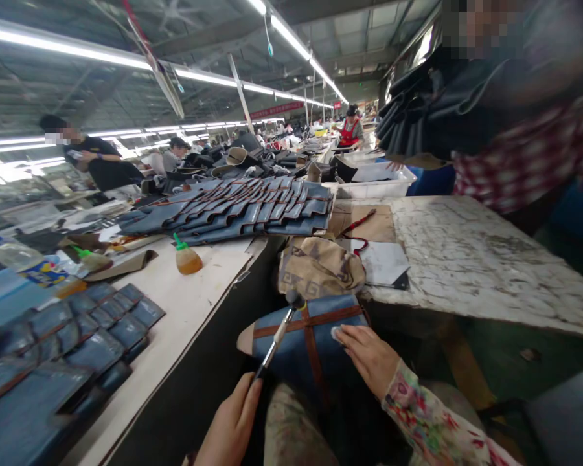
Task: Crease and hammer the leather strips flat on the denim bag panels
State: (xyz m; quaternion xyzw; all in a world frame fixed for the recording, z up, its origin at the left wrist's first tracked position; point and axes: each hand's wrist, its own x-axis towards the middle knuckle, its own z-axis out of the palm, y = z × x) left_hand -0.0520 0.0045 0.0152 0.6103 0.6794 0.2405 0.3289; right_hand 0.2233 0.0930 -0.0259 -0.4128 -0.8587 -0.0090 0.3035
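Note:
In my left hand (233,417) is the dark handle of a hammer (274,346), which has a shiny shaft and a rounded black head. The head is over the upper edge of a blue leather piece (284,356) with crossed brown strips and a pale pointed left end. That piece lies above my lap, partly hidden by the hammer and my hands. My right hand (366,356) lies on its right side, fingers stretched out, with something white at a fingertip. Just beyond the piece sits a patterned beige cloth bundle (320,265).
Stacks of blue leather pieces (252,207) lie ahead and at left. A green-tipped glue bottle (188,255) stands on the left table (208,285). A worn white table (466,246) is at right. At upper right, a person carries dark sheets (418,123).

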